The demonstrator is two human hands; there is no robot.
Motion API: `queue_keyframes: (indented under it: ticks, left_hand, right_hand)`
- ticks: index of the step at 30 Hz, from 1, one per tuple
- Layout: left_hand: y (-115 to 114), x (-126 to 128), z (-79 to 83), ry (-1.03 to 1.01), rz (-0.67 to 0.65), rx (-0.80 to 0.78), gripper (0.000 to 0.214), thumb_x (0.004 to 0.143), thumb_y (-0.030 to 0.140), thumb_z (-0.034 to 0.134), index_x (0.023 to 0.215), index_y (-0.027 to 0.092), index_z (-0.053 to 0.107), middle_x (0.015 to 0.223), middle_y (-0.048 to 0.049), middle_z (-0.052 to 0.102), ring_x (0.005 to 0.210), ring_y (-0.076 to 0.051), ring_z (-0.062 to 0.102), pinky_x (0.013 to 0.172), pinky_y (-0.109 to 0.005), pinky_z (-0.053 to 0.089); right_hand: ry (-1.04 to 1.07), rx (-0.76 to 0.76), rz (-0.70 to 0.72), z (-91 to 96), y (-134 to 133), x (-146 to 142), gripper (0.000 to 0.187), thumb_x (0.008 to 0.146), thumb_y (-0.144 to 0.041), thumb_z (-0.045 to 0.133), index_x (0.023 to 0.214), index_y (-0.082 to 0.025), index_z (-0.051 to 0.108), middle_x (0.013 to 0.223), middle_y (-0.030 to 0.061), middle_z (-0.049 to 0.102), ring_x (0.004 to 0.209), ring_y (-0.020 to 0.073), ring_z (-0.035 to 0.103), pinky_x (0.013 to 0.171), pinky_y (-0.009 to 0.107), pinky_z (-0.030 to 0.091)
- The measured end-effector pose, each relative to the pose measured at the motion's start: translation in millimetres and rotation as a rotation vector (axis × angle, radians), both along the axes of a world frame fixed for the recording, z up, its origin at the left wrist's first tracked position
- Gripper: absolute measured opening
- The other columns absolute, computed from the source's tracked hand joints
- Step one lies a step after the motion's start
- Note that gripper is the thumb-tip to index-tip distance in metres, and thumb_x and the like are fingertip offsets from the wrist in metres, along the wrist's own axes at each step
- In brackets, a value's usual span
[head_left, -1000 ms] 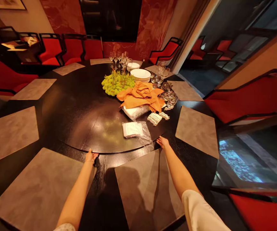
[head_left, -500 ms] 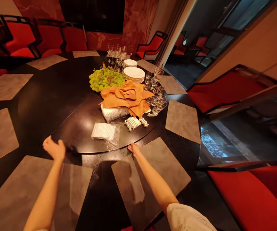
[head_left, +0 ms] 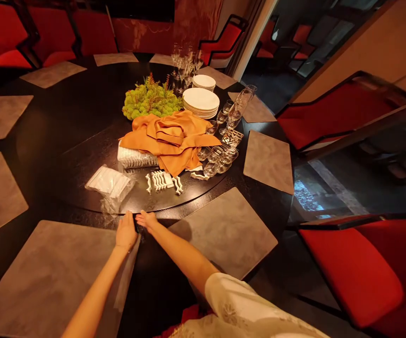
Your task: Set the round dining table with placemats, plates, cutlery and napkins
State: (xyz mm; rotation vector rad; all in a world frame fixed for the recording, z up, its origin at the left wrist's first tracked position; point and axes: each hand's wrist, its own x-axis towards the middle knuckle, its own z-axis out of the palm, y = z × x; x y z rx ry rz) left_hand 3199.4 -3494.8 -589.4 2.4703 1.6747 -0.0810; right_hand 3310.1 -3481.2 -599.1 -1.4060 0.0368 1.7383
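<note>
**Two hands at the rim of the turntable**

Both arms reach forward over a round black table, and the hands meet at the near edge of its dark lazy Susan [head_left: 65, 155], just beside each other. The left hand [head_left: 126, 231] sits with its fingers close together at the rim, though whether it has a real grip there can't be told from here. The right hand [head_left: 146, 219], coming from a pale embroidered sleeve [head_left: 238, 310], lies open and flat, its fingertips [head_left: 137, 217] at the same edge, holding nothing.

A grey placemat [head_left: 48, 277] lies under the left forearm, and another [head_left: 224, 234] sits to the right of the right hand, with a strip of dark tabletop between them below the hands.

Just past the hands, a clear plastic bag of white paper-wrapped items [head_left: 107, 182] trails toward the rim on the left, and a loose group of white chopstick rests [head_left: 159, 180] lies straight ahead. Farther in are a wrapped white bundle [head_left: 136, 157] and a heap of orange cloth napkins [head_left: 167, 138]. Beyond those, to the right, stand a stack of white plates [head_left: 201, 103] and a cluster of glassware [head_left: 219, 159], some of it lying on its side.
</note>
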Motion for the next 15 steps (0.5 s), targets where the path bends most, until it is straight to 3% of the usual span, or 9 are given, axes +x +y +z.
queue_keyframes:
  ticks: [3, 6, 8, 10, 13, 15]
  left_hand:
    - [19.2, -31.4, 6.9, 0.150, 0.077, 0.076, 0.054, 0.079, 0.009, 0.028, 0.131, -0.005, 0.034, 0.138, -0.0242, 0.035, 0.126, -0.032, 0.033, 0.100, -0.048, 0.027]
    - [39.6, -56.6, 14.8, 0.261, 0.145, 0.123, 0.057, 0.077, 0.011, 0.033, 0.131, -0.006, 0.032, 0.135, -0.0250, 0.036, 0.123, -0.033, 0.034, 0.098, -0.047, 0.029]
    - [58.5, -75.7, 18.7, 0.311, 0.174, 0.108, 0.055, 0.077, 0.012, 0.033, 0.129, -0.006, 0.033, 0.130, -0.0245, 0.041, 0.118, -0.032, 0.038, 0.093, -0.043, 0.032]
    - [82.0, -97.5, 21.6, 0.348, 0.202, 0.064, 0.050, 0.079, 0.013, 0.030, 0.126, -0.003, 0.035, 0.125, -0.0219, 0.045, 0.115, -0.030, 0.039, 0.090, -0.041, 0.034]
    - [123.4, -132.7, 23.5, 0.392, 0.276, -0.036, 0.042, 0.082, 0.015, 0.026, 0.120, 0.001, 0.040, 0.120, -0.0176, 0.050, 0.114, -0.026, 0.040, 0.087, -0.038, 0.036]
    - [153.3, -156.2, 22.3, 0.410, 0.356, -0.097, 0.038, 0.083, 0.016, 0.025, 0.113, 0.005, 0.045, 0.121, -0.0154, 0.051, 0.114, -0.024, 0.040, 0.086, -0.038, 0.038]
  right_hand:
    - [0.023, -0.048, 0.143, 2.0, 9.0, -29.0, 0.018, 0.088, -0.021, 0.046, 0.081, -0.009, 0.058, 0.076, 0.0079, 0.065, 0.064, 0.0105, 0.063, 0.071, 0.027, 0.053]
    - [0.064, -0.023, 0.368, 6.7, -3.9, -10.0, 0.008, 0.082, -0.013, 0.053, 0.078, -0.008, 0.059, 0.070, 0.0054, 0.064, 0.057, 0.0101, 0.062, 0.076, 0.030, 0.052]
    - [0.105, 0.026, 0.466, 11.0, -24.9, 32.8, 0.007, 0.079, -0.012, 0.055, 0.079, -0.008, 0.061, 0.071, 0.0068, 0.065, 0.059, 0.0115, 0.064, 0.080, 0.031, 0.051]
    - [0.108, 0.072, 0.415, 16.0, -49.4, 91.8, 0.013, 0.079, -0.015, 0.055, 0.086, -0.007, 0.063, 0.078, 0.0096, 0.067, 0.067, 0.0137, 0.066, 0.083, 0.032, 0.050]
    - [-0.070, 0.036, 0.114, 22.7, -76.0, 188.5, 0.013, 0.080, -0.014, 0.053, 0.087, -0.007, 0.062, 0.080, 0.0108, 0.067, 0.071, 0.0137, 0.066, 0.080, 0.028, 0.052]
    - [-0.198, -0.035, -0.111, 25.1, -79.7, 246.0, 0.011, 0.082, -0.012, 0.050, 0.082, -0.008, 0.060, 0.074, 0.0092, 0.067, 0.065, 0.0117, 0.065, 0.073, 0.023, 0.053]
